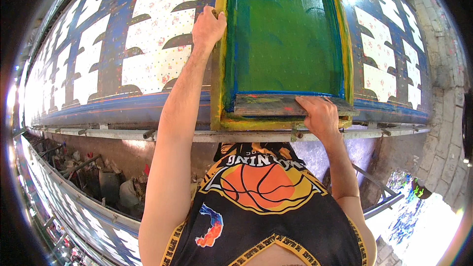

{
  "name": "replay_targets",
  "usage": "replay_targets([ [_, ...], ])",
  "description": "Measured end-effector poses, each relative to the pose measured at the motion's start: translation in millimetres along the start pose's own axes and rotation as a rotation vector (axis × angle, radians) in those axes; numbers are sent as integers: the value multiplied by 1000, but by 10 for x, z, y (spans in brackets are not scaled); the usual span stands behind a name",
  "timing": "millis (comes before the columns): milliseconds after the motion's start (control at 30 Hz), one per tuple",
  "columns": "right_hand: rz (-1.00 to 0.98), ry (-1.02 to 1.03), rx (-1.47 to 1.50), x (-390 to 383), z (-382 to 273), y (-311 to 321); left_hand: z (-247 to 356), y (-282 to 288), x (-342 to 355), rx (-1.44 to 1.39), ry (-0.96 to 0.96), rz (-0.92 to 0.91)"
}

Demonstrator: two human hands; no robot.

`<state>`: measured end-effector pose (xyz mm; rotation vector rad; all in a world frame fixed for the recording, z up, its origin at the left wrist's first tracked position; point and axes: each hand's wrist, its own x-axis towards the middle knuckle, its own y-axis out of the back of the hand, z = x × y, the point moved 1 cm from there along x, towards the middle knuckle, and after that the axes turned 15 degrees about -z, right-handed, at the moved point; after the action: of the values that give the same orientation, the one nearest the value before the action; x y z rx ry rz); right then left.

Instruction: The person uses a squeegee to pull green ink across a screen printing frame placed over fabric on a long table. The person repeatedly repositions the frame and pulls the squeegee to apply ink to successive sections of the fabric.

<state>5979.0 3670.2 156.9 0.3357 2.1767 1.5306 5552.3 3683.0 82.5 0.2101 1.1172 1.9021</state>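
Observation:
A screen-printing frame (348, 69) with green mesh and paint-stained yellow edges lies on the long printing table in front of me. My left hand (209, 28) is closed on its left side bar, toward the far end. Across the near end of the mesh rests a wooden squeegee (266, 105), its grip streaked with red. My right hand (319, 114) is closed over the squeegee's right part, thumb toward me; its blade is hidden. Left of the frame lie white cut fabric pieces (160, 34) printed with small coloured motifs.
More fabric pieces (377, 51) lie right of the frame on the dark blue table (111, 64). A metal rail with short pegs (197, 135) runs along its near edge. Behind me on the left stands another table (74, 199); a paved floor (443, 118) lies at right.

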Motion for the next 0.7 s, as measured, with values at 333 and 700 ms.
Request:
replay_targets([
  [333,-6,-180,-82,767,231,62,-38,-25,52,-22,0,-8],
  [700,-32,-217,-168,2935,1351,780,63,-20,46,41,78,12],
])
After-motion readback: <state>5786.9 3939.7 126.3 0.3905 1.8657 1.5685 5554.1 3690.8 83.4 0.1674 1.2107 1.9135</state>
